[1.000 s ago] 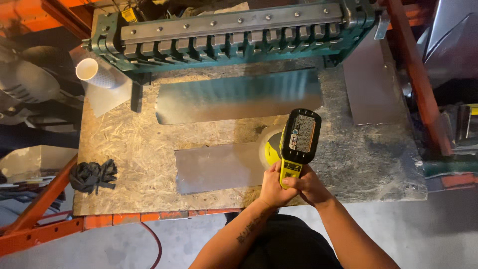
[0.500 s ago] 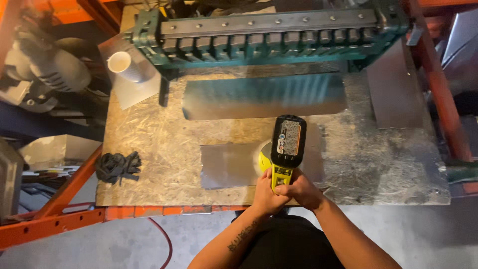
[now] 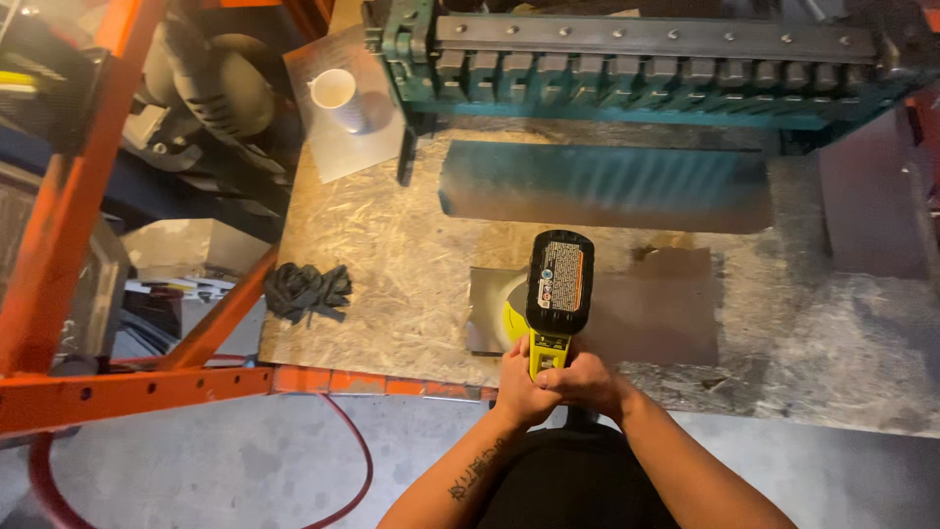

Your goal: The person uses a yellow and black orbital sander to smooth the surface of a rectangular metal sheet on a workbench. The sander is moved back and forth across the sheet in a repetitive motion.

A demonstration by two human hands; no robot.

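My left hand (image 3: pixel 522 386) and my right hand (image 3: pixel 586 380) are both wrapped around the yellow grip of a cordless power tool (image 3: pixel 556 294) with a black battery block on top. The tool points down at a small flat sheet of grey metal (image 3: pixel 658 306) lying near the front edge of the chipboard bench top (image 3: pixel 411 264). A round yellow part of the tool shows just left of the battery. What the tool's tip touches is hidden under it.
A teal and black sheet-metal bending machine (image 3: pixel 646 59) spans the back of the bench, with a larger metal sheet (image 3: pixel 602 186) in front of it. A white cup (image 3: pixel 335 90) stands on another sheet at back left. Black gloves (image 3: pixel 305 290) lie at the bench's left edge. Orange rack beams (image 3: pixel 127 392) run at left.
The view has swung so the bench sits further right and closer. Both hands keep hold of the tool over the small sheet in much the same spot.
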